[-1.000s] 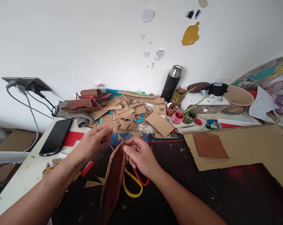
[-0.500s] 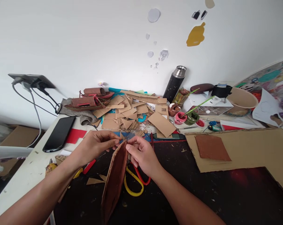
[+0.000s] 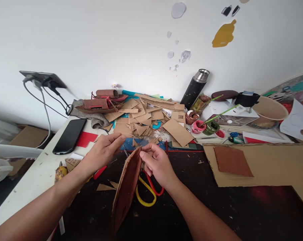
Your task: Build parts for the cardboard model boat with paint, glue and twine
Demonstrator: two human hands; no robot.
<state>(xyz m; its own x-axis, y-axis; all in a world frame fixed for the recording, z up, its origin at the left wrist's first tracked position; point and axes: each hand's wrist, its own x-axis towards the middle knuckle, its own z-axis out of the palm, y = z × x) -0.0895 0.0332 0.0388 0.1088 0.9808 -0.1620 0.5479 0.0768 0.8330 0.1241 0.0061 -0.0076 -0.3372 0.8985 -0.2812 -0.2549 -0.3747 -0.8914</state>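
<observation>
My right hand (image 3: 158,164) pinches the pointed far end of a cardboard boat hull (image 3: 127,184), painted reddish brown inside with bare cardboard along its edge. The hull stands tilted above the dark mat, its near end low in the picture. Left of that tip, and apart from it, is my left hand (image 3: 105,149), thumb and fingers pressed together. Anything between those fingers is too small to make out. Scissors (image 3: 146,203) with yellow and red handles lie behind the hull, their blades partly hidden. Small cardboard offcuts (image 3: 105,187) rest left of the hull.
Cardboard scraps (image 3: 143,115) pile up at the back, beside brown model boats (image 3: 98,104). A black flask (image 3: 195,87) and open paint pots (image 3: 198,126) stand right of them. A phone (image 3: 70,135) lies left; a cardboard sheet (image 3: 272,160) bearing a brown piece (image 3: 233,161) lies right.
My left hand has come away from the hull's tip, moving up and to the left. The right hand keeps its hold there. The whole view has shifted slightly.
</observation>
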